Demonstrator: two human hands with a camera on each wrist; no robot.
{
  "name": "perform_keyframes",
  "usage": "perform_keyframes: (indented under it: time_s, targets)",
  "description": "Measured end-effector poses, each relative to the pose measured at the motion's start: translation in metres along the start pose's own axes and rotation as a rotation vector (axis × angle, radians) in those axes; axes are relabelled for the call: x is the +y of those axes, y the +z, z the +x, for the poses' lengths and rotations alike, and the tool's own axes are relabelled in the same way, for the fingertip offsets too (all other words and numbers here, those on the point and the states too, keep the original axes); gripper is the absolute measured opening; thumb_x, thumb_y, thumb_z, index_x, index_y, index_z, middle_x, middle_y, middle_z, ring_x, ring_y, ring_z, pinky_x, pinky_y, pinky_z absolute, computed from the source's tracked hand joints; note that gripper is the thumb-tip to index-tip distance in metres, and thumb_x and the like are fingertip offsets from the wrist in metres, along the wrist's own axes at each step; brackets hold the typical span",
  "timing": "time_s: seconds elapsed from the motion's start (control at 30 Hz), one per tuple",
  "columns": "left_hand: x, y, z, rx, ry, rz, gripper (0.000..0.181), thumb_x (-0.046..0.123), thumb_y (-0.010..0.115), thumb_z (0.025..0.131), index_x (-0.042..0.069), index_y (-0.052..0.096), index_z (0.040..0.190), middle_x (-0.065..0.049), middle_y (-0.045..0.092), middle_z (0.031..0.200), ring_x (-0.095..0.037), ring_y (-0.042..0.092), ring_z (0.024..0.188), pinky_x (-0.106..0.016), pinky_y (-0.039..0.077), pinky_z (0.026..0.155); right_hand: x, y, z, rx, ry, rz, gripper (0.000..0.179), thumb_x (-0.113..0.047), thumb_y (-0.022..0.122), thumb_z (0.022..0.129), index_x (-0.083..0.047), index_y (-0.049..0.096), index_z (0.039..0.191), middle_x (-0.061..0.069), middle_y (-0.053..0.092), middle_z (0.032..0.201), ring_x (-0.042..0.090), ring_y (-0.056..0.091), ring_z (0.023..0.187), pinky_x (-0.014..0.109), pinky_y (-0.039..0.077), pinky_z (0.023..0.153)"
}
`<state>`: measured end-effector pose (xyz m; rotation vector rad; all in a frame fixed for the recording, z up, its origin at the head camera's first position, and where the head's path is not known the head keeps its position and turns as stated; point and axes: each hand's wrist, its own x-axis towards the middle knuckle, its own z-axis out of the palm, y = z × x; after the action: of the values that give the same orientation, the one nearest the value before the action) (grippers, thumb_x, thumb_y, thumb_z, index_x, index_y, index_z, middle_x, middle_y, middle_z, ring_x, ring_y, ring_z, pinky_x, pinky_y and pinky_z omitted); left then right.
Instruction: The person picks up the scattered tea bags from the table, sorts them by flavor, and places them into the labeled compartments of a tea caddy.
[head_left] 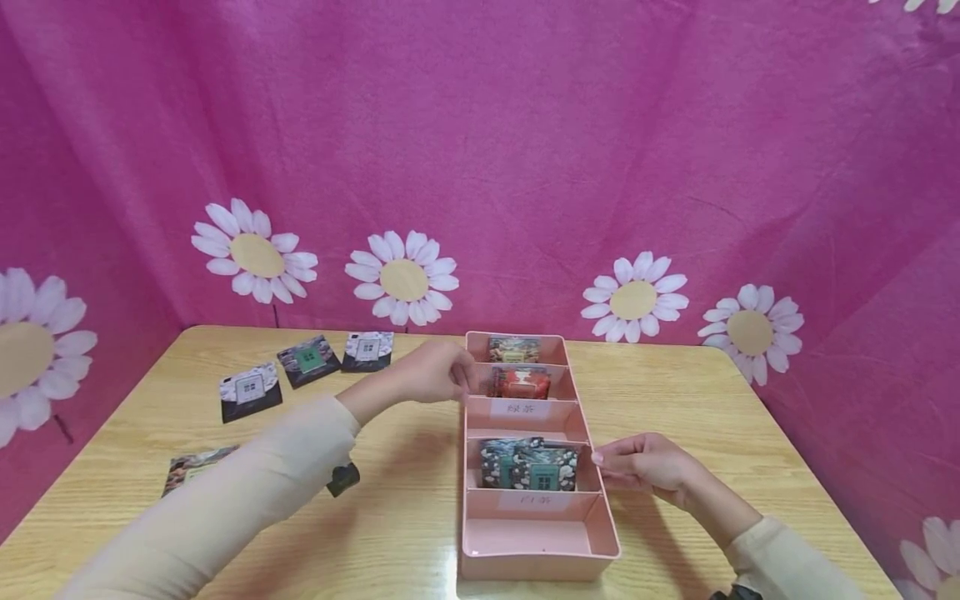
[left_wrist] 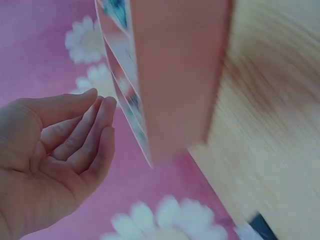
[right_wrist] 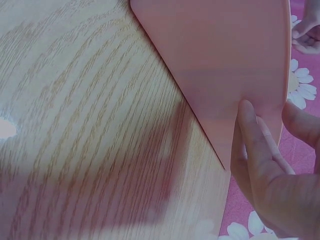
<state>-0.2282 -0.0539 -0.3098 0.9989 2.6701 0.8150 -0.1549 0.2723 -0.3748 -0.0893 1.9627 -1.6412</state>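
A long pink divided box [head_left: 536, 569] stands on the table, its several compartments running front to back. Tea packets with teal labels [head_left: 546, 468] overlap in the second compartment from the front. Farther back lie a red-labelled packet [head_left: 522, 383] and a yellow-labelled one [head_left: 514, 350]. My left hand [head_left: 435, 372] hovers by the box's left rim near the red packet; in the left wrist view its thumb and fingertips come close together with nothing visible between them. My right hand [right_wrist: 270, 155] holds the right side wall, thumb at the rim and fingers along the outside.
Left on the wooden table [head_left: 405, 517] lie two white-and-black packets [head_left: 251, 390], a green-labelled one [head_left: 308, 360] between them, and a floral packet [head_left: 197, 468] partly behind the left sleeve. A pink daisy-print cloth [head_left: 480, 167] hangs behind. White handwritten labels [head_left: 521, 408] mark some dividers.
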Motion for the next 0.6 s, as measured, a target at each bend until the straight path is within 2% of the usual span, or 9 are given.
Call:
perform_keyframes:
  time_s: [0.07, 0.23, 0.37, 0.53, 0.6]
  targets:
    - [-0.015, -0.006, -0.005, 0.044, -0.025, 0.012, 0.009, -0.003, 0.068, 0.076, 0.002, 0.07, 0.082, -0.008, 0.073, 0.075, -0.009, 0.066, 0.069, -0.019, 0.05, 0.065, -0.001, 0.001, 0.0, 0.003, 0.002, -0.003, 0.036, -0.012, 0.063, 0.091, 0.017, 0.061, 0.113, 0.001, 0.074, 0.097, 0.006, 0.068, 0.09, 0.03, 0.057, 0.086]
    - [-0.052, -0.012, -0.011, 0.103, -0.176, -0.033, 0.01, -0.001, 0.07, 0.078, 0.001, 0.071, 0.087, -0.012, 0.074, 0.081, -0.015, 0.069, 0.075, -0.024, 0.052, 0.07, -0.002, 0.001, -0.001, 0.023, 0.016, -0.017, 0.039, -0.012, 0.063, 0.091, 0.019, 0.059, 0.114, 0.003, 0.074, 0.098, 0.006, 0.068, 0.09, 0.031, 0.057, 0.087]
    - [-0.079, -0.014, -0.013, 0.121, -0.298, -0.026, 0.018, 0.002, 0.068, 0.082, -0.001, 0.071, 0.099, -0.018, 0.073, 0.1, -0.028, 0.07, 0.095, -0.034, 0.055, 0.083, -0.003, 0.002, -0.001, 0.036, 0.028, -0.033, 0.04, -0.013, 0.064, 0.091, 0.019, 0.058, 0.115, 0.004, 0.074, 0.099, 0.006, 0.068, 0.089, 0.031, 0.057, 0.087]
    - [-0.105, -0.014, -0.009, 0.148, -0.413, 0.029, 0.029, 0.004, 0.062, 0.085, -0.003, 0.067, 0.113, -0.022, 0.067, 0.119, -0.036, 0.061, 0.116, -0.044, 0.051, 0.096, -0.004, 0.003, -0.001, 0.049, 0.032, -0.039, 0.038, -0.012, 0.063, 0.091, 0.019, 0.059, 0.114, 0.002, 0.074, 0.096, 0.005, 0.067, 0.088, 0.03, 0.057, 0.086]
    - [-0.112, -0.013, -0.008, 0.136, -0.449, 0.04, 0.032, 0.003, 0.058, 0.086, -0.005, 0.065, 0.117, -0.022, 0.064, 0.124, -0.036, 0.055, 0.123, -0.044, 0.048, 0.101, -0.004, 0.003, -0.001, 0.054, 0.031, -0.037, 0.038, -0.011, 0.063, 0.091, 0.019, 0.059, 0.113, 0.002, 0.073, 0.096, 0.005, 0.067, 0.088, 0.03, 0.057, 0.086]
